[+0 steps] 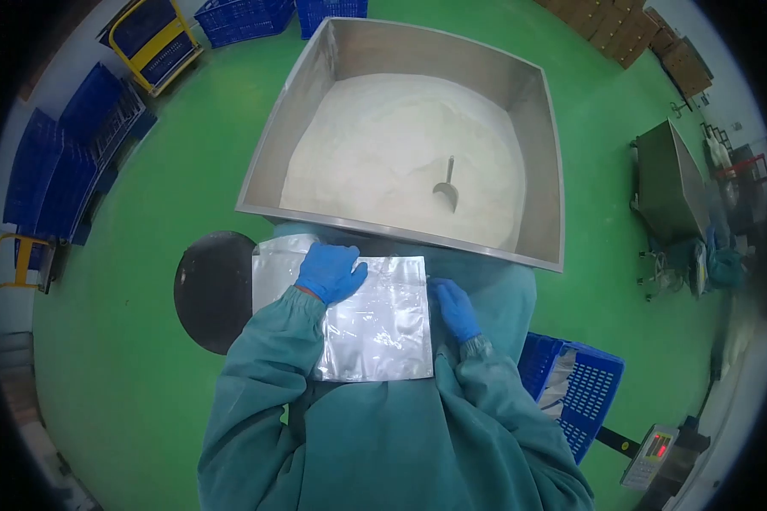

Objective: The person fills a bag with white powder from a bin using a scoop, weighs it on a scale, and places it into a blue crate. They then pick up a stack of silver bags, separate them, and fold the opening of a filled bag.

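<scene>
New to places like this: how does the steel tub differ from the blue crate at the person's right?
The steel tub looks far larger than the blue crate. The tub's walls are plain metal; the crate's are slotted. The tub holds white powder, the crate silvery packaging. Both are open-topped.

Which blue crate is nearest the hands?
The blue plastic crate beside the right green sleeve, with silvery items inside. The other blue crates stand farther off, at the view's left and top.
</scene>
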{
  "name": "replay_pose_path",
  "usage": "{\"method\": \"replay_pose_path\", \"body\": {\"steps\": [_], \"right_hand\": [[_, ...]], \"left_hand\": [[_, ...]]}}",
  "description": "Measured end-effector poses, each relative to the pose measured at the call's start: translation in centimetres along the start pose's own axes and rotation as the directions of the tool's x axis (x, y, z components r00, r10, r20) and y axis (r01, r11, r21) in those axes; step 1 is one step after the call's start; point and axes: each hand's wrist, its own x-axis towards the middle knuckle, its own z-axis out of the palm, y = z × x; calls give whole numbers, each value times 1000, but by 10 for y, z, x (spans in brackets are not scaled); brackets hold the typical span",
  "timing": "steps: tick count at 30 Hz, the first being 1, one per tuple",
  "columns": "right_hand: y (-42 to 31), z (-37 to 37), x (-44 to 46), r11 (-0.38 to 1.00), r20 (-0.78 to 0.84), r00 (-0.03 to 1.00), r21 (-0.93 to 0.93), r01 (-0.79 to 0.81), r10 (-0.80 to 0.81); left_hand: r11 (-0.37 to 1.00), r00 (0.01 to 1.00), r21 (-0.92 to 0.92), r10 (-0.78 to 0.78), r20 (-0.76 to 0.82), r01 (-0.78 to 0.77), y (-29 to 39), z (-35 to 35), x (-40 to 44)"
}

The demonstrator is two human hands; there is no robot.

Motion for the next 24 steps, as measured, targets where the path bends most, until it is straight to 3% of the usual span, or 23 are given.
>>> {"method": "replay_pose_path", "body": {"steps": [1, 3, 4, 6, 7, 9, 11, 12, 13, 14, 15, 16, 17, 18, 19, 21, 22, 24], "right_hand": [[6, 8, 10, 1000, 6, 1000, 1, 8, -8], [14, 31, 36, 904, 296, 915, 245, -350, 273], [20, 41, 43, 909, 318, 912, 240, -342, 259], [48, 65, 49, 869, 395, 892, 337, -363, 219], [64, 72, 51, 846, 427, 882, 380, -373, 197], [84, 79, 61, 796, 469, 871, 467, -385, 146], [59, 68, 78, 790, 473, 876, 501, -353, 92], [6, 60, 59, 552, 533, 827, 641, -533, 179], [-35, 53, 44, 252, 610, 757, 714, -654, 235], [-54, 47, 38, 272, 603, 766, 717, -642, 223], [-68, 43, 33, 271, 582, 768, 719, -640, 268], [-71, 41, 29, 266, 562, 765, 721, -639, 314], [-48, 41, 33, 275, 560, 770, 723, -634, 305], [-7, 40, 43, 613, 476, 794, 515, -599, 377], [15, 39, 51, 840, 372, 833, 202, -504, 411], [-7, 44, 36, 866, 329, 891, 287, -410, 313], [-28, 43, 23, 875, 281, 935, 369, -315, 218], [-61, 40, 5, 861, 336, 923, 398, -318, 185]], "left_hand": [[1000, 1000, 5, -6, -7, 7, 0, -1, -4], [999, 997, -19, -52, -60, 51, -2, -4, -14], [997, 995, -11, -74, -72, 74, -5, -3, -20], [993, 926, -115, -40, -375, -3, -12, 2, -31], [989, 900, -148, -88, -427, 27, -18, -4, -38], [970, 778, -44, -218, -588, 239, -45, -6, -63], [848, 708, -261, -529, -468, 461, -77, -13, -91], [721, 617, -566, -668, -416, 400, -104, 12, -106], [607, 576, -700, -745, -336, 376, -128, 38, -120], [379, 660, -872, -746, -90, 309, -118, 24, -129], [105, 745, -956, -652, 142, 274, -107, 9, -138], [111, 749, -959, -650, 128, 260, -103, 16, -141], [-38, 765, -967, -605, 223, 251, -98, 24, -145], [-189, 780, -950, -543, 312, 248, -95, 28, -145], [-188, 782, -952, -543, 304, 240, -94, 26, -141], [203, 817, -951, -570, 80, 235, -88, 20, -138], [196, 815, -954, -574, 78, 229, -85, 13, -140], [32, 796, -953, -558, 234, 302, -82, -10, -149]]}}
